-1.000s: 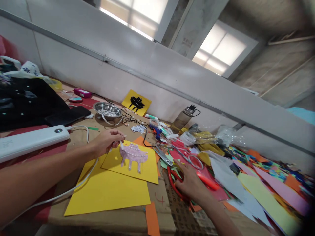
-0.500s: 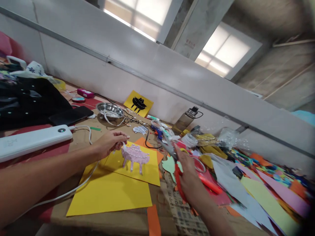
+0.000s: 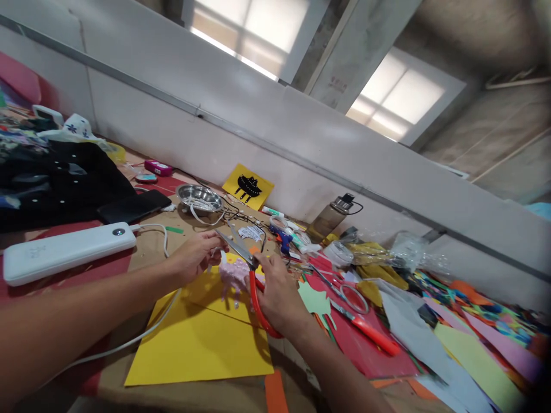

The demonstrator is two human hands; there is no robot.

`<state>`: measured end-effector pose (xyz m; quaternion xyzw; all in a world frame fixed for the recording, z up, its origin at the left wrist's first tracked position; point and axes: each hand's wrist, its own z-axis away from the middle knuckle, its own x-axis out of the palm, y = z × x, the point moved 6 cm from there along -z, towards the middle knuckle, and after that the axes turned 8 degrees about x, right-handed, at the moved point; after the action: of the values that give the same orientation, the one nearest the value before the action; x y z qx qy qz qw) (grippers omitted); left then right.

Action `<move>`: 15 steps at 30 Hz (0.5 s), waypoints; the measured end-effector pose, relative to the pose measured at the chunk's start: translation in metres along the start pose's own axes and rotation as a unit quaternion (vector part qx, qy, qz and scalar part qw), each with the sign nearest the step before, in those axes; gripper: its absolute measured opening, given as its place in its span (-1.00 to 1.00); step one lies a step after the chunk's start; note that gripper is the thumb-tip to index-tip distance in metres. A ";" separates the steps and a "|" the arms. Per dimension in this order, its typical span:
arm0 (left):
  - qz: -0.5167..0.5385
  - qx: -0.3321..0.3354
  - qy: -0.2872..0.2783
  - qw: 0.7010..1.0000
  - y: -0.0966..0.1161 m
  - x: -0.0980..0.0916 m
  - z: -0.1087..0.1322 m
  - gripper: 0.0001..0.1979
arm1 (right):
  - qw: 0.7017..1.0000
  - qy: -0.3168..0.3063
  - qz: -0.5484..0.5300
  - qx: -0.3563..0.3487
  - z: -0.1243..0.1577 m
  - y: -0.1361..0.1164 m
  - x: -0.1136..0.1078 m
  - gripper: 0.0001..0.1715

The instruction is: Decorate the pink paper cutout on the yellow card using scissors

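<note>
My right hand (image 3: pixel 278 289) is closed around the red handles of a pair of scissors (image 3: pixel 236 248). Their blades are parted and point left, close to my left hand's fingertips. My left hand (image 3: pixel 198 255) pinches a thin white strip (image 3: pixel 212 263), part of it hidden by the fingers. Below both hands lies a pink cut-out (image 3: pixel 233 278) with pearl-like beads, partly covered by the right hand and scissors. It rests on yellow card (image 3: pixel 202 344).
A steel bowl (image 3: pixel 199 199) holds more white strip. Behind it a yellow card with a black cut-out (image 3: pixel 248 188) leans on the wall. A white power bank (image 3: pixel 71 252) is at left. Right are a bottle (image 3: pixel 329 221), a red-handled knife (image 3: pixel 370 332) and paper scraps.
My right hand has brought the scissors left from the scrap pile to the strip by my left hand. My left hand keeps its pinch. The view has shifted slightly.
</note>
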<state>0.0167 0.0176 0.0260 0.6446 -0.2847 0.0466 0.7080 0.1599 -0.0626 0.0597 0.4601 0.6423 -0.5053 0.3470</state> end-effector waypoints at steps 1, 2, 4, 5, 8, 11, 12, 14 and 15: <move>-0.005 0.000 0.000 1.000 0.000 0.000 0.000 -0.90 | 1.000 -0.004 -0.002 0.000 0.000 -0.001 0.002 -0.52; -0.009 0.002 0.001 1.000 0.000 0.000 0.001 -0.87 | 1.000 -0.007 -0.002 0.000 -0.001 -0.001 0.004 -0.52; -0.022 0.010 0.002 1.000 0.000 0.001 0.002 -0.87 | 1.000 -0.011 -0.001 0.000 -0.001 -0.002 0.006 -0.54; -0.031 0.015 0.003 0.999 0.001 0.002 0.003 -0.88 | 1.000 -0.011 0.001 0.001 -0.002 -0.002 0.007 -0.54; -0.052 0.027 0.004 0.998 0.002 0.003 0.005 -0.93 | 1.000 -0.022 -0.002 0.009 -0.002 -0.003 0.010 -0.54; -0.067 0.035 0.005 0.997 0.003 0.003 0.005 -0.95 | 0.999 -0.032 -0.006 0.014 -0.001 -0.003 0.011 -0.55; -0.073 0.036 0.006 0.997 0.003 0.003 0.005 -0.96 | 0.999 -0.031 -0.004 0.016 -0.001 -0.003 0.011 -0.56; -0.086 0.041 0.004 0.995 0.004 0.003 0.005 -0.96 | 0.999 -0.031 0.000 0.021 -0.002 -0.002 0.011 -0.56; -0.092 0.043 0.001 0.995 0.004 0.004 0.005 -0.96 | 0.999 -0.032 0.001 0.024 -0.002 -0.002 0.012 -0.57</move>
<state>0.0163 0.0124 0.0309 0.6979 -0.2207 -0.0060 0.6813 0.1544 -0.0581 0.0497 0.4527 0.6178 -0.5349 0.3568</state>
